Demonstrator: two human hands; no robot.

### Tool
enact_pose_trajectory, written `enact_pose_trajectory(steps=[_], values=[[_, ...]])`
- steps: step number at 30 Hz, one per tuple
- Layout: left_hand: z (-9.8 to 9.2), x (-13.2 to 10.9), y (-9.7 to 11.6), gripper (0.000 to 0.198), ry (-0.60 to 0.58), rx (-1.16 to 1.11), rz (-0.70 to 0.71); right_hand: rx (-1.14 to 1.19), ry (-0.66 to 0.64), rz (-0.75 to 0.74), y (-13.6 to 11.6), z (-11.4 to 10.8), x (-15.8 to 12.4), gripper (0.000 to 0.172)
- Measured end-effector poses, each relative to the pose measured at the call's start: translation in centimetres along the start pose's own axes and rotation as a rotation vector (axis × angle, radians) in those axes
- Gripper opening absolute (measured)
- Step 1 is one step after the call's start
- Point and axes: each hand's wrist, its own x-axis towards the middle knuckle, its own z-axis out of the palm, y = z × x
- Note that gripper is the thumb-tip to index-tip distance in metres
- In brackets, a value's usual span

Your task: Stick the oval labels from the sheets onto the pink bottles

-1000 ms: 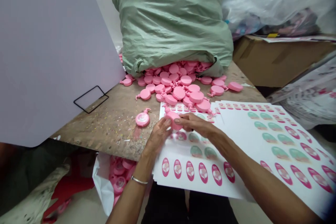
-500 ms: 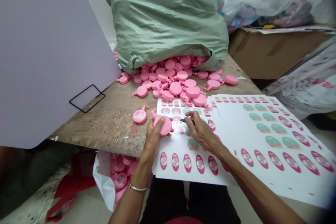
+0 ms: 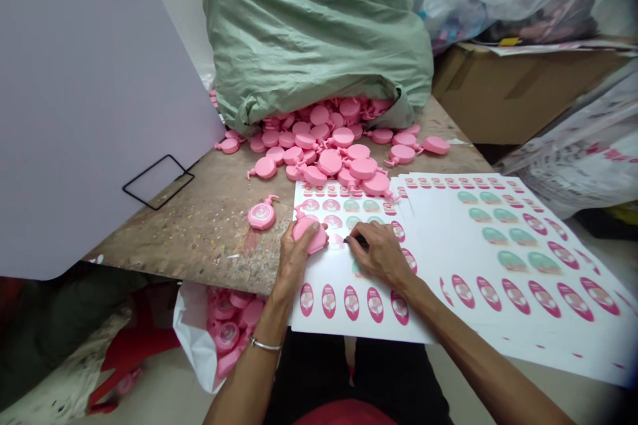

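My left hand (image 3: 293, 257) is closed around a small pink toy pump bottle (image 3: 310, 235), held just over the left side of a sticker sheet (image 3: 329, 271). The bottle's plain round face points up. In my right hand (image 3: 381, 254), the fingers pinch a small dark pointed tool (image 3: 349, 240); its exact kind is not clear. The tool's tip is at a pale pink sticker (image 3: 337, 242) on the sheet, right of the bottle. Another pink bottle (image 3: 262, 215) with a round label lies on the table to the left.
A heap of pink bottles (image 3: 329, 163) spills from a green sack (image 3: 314, 26) at the back. More sticker sheets (image 3: 438, 239) lie on the right. Below the table edge, a white bag (image 3: 192, 339) holds labelled bottles. A cardboard box (image 3: 528, 96) stands at the back right.
My right hand has moved slightly down, bringing the dark tool's tip to the pale pink sticker. The left hand keeps hold of the bottle. The view has shifted a little.
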Motion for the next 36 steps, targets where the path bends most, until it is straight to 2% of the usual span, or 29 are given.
enact_pose_trajectory(steps=[4,7,17,20,23,25,27,30,33,36], values=[[-0.2,0.0,-0.4,0.047,0.024,0.007,0.021,0.022,0.035,0.017,-0.1,0.1,0.0,0.016],[-0.3,-0.1,-0.4,0.045,-0.014,-0.012,0.039,-0.029,0.072,0.030,0.0,0.2,0.0,0.018],[-0.4,-0.1,-0.4,0.041,-0.026,-0.047,0.034,-0.004,0.023,0.045,0.0,0.2,0.0,0.015],[-0.4,-0.1,-0.4,0.042,-0.009,-0.051,0.040,-0.026,0.075,0.028,-0.2,0.3,-0.1,0.018],[-0.4,0.2,-0.4,0.046,0.061,-0.074,0.049,0.003,0.183,-0.083,-0.6,0.1,-0.3,0.020],[-0.3,0.2,-0.2,0.046,0.079,-0.115,0.043,0.113,0.248,-0.096,-1.0,-0.4,-0.3,0.019],[-0.1,-0.1,0.3,0.042,0.043,-0.152,0.027,0.303,0.272,0.002,-1.6,-1.4,-0.1,0.017],[0.5,-1.1,1.4,0.043,-0.039,-0.179,-0.039,0.528,0.197,0.130,-2.8,-3.2,0.5,0.017],[1.2,-2.2,2.2,0.051,-0.084,-0.186,-0.136,0.566,0.105,0.068,-4.1,-4.6,1.1,0.020],[1.6,-3.0,2.6,0.055,-0.113,-0.186,-0.175,0.556,0.100,0.036,-5.1,-5.2,1.4,0.020]])
